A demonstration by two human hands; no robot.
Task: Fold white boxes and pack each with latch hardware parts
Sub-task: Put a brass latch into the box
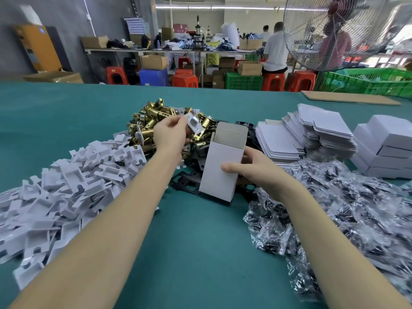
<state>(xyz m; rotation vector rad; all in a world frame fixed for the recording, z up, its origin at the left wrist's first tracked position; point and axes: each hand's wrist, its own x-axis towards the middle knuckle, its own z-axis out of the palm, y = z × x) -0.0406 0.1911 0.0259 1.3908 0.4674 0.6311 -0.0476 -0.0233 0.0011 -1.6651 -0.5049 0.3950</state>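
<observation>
My right hand (252,166) grips an upright folded white box (223,161), thumb across its front, top flap open. My left hand (170,134) pinches a small white latch plate (193,124) just left of the box's open mouth, above a heap of brass latch parts (153,121). Black metal plates (187,181) lie under and behind the box.
A pile of white plastic inserts (62,186) fills the left of the green table (196,241). Bagged black screws (347,215) spread on the right. Flat box blanks (307,132) and finished boxes (388,148) stack at far right. A fan (334,30) stands behind.
</observation>
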